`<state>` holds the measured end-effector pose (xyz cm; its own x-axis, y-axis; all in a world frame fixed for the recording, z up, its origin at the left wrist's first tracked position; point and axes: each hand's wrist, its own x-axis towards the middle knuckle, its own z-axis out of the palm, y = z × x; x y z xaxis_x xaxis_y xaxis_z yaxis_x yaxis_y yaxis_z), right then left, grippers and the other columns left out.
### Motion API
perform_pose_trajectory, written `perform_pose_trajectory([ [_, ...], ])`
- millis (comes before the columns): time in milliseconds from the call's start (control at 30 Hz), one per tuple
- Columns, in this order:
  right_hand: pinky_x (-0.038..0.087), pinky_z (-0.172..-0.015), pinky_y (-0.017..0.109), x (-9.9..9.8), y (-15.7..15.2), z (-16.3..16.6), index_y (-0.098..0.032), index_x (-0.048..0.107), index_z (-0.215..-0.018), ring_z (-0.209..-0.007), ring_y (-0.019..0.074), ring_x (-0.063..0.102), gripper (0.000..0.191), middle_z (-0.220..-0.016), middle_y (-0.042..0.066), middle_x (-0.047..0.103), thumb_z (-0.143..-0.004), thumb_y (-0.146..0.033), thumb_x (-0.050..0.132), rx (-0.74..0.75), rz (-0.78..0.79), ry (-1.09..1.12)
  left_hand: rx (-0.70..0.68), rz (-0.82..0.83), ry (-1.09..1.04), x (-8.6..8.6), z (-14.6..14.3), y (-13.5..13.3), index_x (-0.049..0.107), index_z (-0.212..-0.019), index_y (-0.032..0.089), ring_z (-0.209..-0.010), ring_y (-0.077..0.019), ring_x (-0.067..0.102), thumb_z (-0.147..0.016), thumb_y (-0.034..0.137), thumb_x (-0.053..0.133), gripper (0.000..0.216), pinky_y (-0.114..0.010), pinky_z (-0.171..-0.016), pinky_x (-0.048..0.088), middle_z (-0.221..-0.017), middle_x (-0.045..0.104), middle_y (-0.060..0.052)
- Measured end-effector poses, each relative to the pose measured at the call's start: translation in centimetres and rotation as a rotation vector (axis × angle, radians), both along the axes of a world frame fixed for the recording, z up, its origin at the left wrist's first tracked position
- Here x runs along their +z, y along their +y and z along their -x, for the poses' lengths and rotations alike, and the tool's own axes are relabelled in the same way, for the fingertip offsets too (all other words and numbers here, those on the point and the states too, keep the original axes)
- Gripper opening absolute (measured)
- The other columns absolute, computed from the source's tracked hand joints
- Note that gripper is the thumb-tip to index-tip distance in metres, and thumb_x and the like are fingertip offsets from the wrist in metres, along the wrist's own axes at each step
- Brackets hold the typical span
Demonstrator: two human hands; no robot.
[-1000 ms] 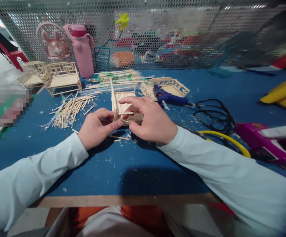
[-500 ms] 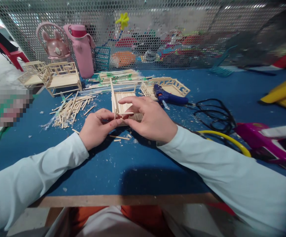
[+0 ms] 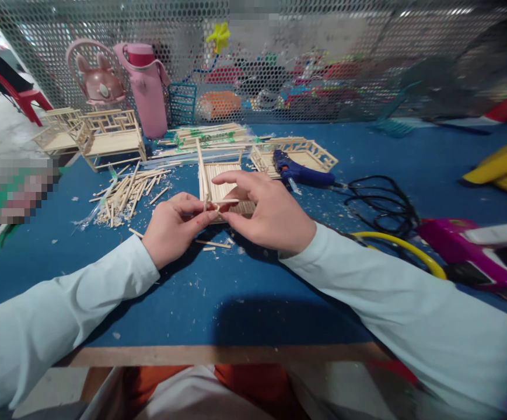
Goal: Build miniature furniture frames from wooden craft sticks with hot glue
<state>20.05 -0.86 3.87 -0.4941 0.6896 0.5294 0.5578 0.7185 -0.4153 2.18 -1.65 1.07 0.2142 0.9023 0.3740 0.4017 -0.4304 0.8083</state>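
A small frame of pale wooden sticks (image 3: 219,175), with a slatted base and a raised rail along its left side, stands on the blue tabletop between my hands. My left hand (image 3: 172,227) is closed, thumb and index finger pinching the near left corner of the frame. My right hand (image 3: 271,213) curves over the front part, thumb and fingertips brought together at the same corner. A short stick (image 3: 224,202) runs level beside the fingertips. Exactly what the right fingertips pinch is partly hidden. Loose stick pieces (image 3: 213,244) lie just below the hands.
A heap of cut sticks (image 3: 126,195) lies left, with finished stick models (image 3: 113,140) behind it. A blue glue gun (image 3: 301,172) rests against another stick model (image 3: 314,153). Right are a black cable (image 3: 380,204) and a purple tool (image 3: 458,245). A pink bottle (image 3: 146,93) stands behind.
Hands and stick frame keep almost the same pose. The whole view has shifted very slightly.
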Motion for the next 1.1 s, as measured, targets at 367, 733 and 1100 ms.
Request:
perform_pose_trajectory([
  [367, 0.042, -0.084, 0.035, 0.13, -0.14, -0.10, -0.016, 0.055, -0.108, -0.077, 0.0185, 0.065, 0.050, -0.078, 0.001, 0.069, -0.060, -0.007, 0.048, 0.022, -0.047, -0.020, -0.036, 0.013, -0.036, -0.09, 0.24, 0.04, 0.073, -0.079, 0.020, -0.066, -0.0132, 0.052, -0.074, 0.027, 0.068, 0.010, -0.028, -0.063, 0.041, -0.069, 0.059, -0.001],
  [733, 0.039, -0.089, 0.038, -0.07, 0.11, 0.03, -0.019, 0.057, -0.106, -0.081, 0.0182, 0.065, 0.035, -0.088, 0.002, 0.070, -0.073, -0.013, 0.059, 0.010, -0.022, -0.017, -0.004, 0.016, -0.032, 0.00, 0.00, -0.17, 0.073, -0.077, 0.021, -0.062, -0.0119, 0.051, -0.076, 0.028, 0.066, 0.010, -0.026, -0.060, 0.042, -0.068, 0.058, -0.001],
  [1100, 0.043, -0.077, 0.033, 0.49, 0.03, -0.19, -0.014, 0.054, -0.106, -0.080, 0.0171, 0.056, 0.046, -0.086, 0.003, 0.058, -0.061, -0.009, 0.054, 0.001, -0.059, 0.048, 0.010, 0.007, 0.008, -0.01, -0.04, -0.08, 0.069, -0.070, 0.019, -0.067, -0.0133, 0.055, -0.076, 0.028, 0.066, 0.011, -0.027, -0.065, 0.044, -0.070, 0.059, -0.001],
])
